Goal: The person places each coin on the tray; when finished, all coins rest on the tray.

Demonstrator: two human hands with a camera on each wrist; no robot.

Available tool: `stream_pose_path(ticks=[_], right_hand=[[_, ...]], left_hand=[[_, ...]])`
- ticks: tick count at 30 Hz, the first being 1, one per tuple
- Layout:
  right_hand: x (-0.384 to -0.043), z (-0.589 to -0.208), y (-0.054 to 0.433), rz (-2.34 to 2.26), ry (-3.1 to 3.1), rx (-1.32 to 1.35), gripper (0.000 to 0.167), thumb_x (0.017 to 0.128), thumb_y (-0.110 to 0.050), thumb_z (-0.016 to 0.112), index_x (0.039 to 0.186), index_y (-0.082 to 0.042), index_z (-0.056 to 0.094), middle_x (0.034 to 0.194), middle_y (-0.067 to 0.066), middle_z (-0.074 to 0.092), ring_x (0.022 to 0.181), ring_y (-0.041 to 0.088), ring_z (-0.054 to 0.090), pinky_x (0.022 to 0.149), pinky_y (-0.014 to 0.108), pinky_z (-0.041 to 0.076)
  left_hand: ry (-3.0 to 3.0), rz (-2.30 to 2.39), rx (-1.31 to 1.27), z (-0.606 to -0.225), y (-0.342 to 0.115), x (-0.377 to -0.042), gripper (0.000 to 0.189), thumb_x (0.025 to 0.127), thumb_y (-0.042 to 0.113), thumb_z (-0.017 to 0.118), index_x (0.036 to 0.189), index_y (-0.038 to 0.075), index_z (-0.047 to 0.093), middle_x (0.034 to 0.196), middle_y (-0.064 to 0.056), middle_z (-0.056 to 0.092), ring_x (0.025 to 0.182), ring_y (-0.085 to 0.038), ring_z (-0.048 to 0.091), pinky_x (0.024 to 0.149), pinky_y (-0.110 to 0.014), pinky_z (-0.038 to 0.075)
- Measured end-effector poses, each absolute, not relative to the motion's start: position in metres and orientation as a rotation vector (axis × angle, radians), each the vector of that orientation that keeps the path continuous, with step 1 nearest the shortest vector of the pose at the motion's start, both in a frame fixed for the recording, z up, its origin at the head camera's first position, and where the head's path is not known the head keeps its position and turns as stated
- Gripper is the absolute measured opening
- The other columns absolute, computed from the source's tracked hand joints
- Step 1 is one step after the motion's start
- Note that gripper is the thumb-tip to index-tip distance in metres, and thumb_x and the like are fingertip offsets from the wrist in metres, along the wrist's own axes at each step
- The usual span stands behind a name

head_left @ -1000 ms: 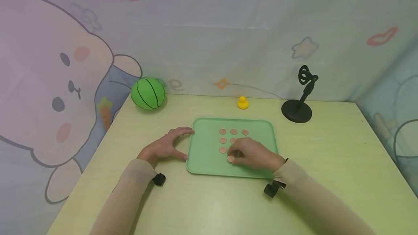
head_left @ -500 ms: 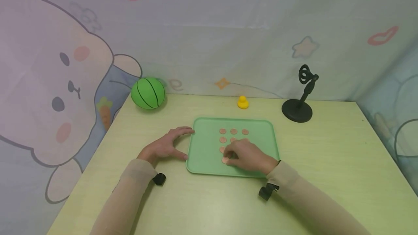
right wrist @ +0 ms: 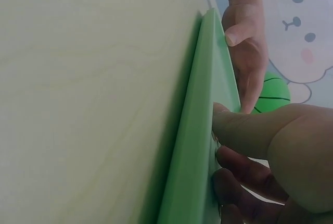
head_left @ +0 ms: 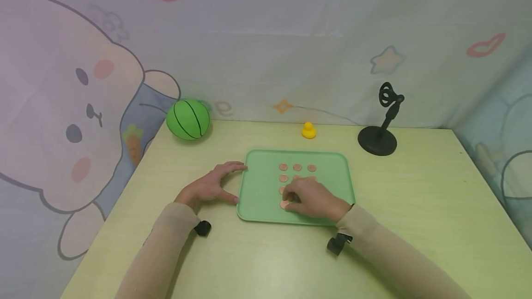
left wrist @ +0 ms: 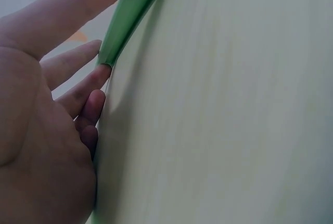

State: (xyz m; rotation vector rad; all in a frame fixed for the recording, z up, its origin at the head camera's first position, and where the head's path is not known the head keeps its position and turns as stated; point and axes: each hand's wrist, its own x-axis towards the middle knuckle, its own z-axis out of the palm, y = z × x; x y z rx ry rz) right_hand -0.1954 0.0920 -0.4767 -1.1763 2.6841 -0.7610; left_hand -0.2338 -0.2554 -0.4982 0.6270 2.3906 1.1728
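A light green tray (head_left: pixel 262 188) lies mid-table, bearing several copper-coloured coins (head_left: pixel 283 167) in rows. My right hand (head_left: pixel 313 200) is low over its front part, fingers curled, with thumb and fingertips at a coin (head_left: pixel 284 204) at the near end of the left column. The hand covers part of the middle rows, and in the right wrist view the tray's rim hides most of the coin. My left hand (head_left: pixel 214 184) spreads along the tray's left edge, thumb near the front and fingertips near the back, touching the rim (left wrist: pixel 122 28).
Behind the tray stand a green ball (head_left: pixel 188 119) at the left, a yellow rubber duck (head_left: pixel 309 131) and a black stand (head_left: pixel 377 140) with a round base at the right. A cloth backdrop (head_left: pixel 257 59) with cartoon prints hangs behind the table.
My right hand has shifted left across the tray, and the coin at its fingertips has slid left into line under the left column. The left hand has stayed in place.
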Motion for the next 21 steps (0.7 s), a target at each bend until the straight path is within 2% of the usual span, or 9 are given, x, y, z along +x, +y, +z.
stream_pose_path(ticks=[8,13,17,21], right_hand=[[-0.196,-0.475,0.098,-0.828,2.681,-1.119,0.011,0.093,-0.027,0.083,0.096,-0.020,0.075,0.082,-0.013,0.062,0.071,0.005,0.054,0.070,0.026,0.049],[-0.202,-0.468,0.121,-0.936,2.745,-1.065,0.009,0.093,-0.021,0.082,0.096,-0.018,0.075,0.082,-0.013,0.064,0.069,0.003,0.058,0.070,0.028,0.053],[-0.209,-0.462,0.152,-0.916,2.856,-0.997,0.015,0.094,-0.020,0.081,0.104,-0.011,0.076,0.087,-0.007,0.066,0.075,0.007,0.061,0.071,0.030,0.054],[-0.219,-0.460,0.192,-0.832,3.002,-0.891,0.019,0.095,-0.019,0.080,0.109,-0.007,0.076,0.097,0.003,0.069,0.085,0.018,0.065,0.074,0.037,0.054]], left_hand=[[2.372,1.193,0.595,-0.498,-0.254,-0.233,0.096,0.074,0.025,0.097,0.157,0.027,0.048,0.170,0.000,0.027,0.158,-0.032,0.013,0.124,-0.067,0.010],[2.375,1.196,0.555,-0.498,-0.256,-0.232,0.095,0.077,0.029,0.095,0.159,0.032,0.045,0.170,0.000,0.026,0.157,-0.032,0.014,0.123,-0.067,0.011],[2.394,1.203,0.531,-0.495,-0.256,-0.231,0.091,0.084,0.035,0.090,0.161,0.032,0.042,0.169,-0.004,0.028,0.156,-0.035,0.020,0.123,-0.067,0.014],[2.443,1.219,0.495,-0.494,-0.255,-0.231,0.085,0.089,0.041,0.085,0.161,0.032,0.041,0.165,-0.005,0.035,0.152,-0.035,0.031,0.124,-0.063,0.018]])
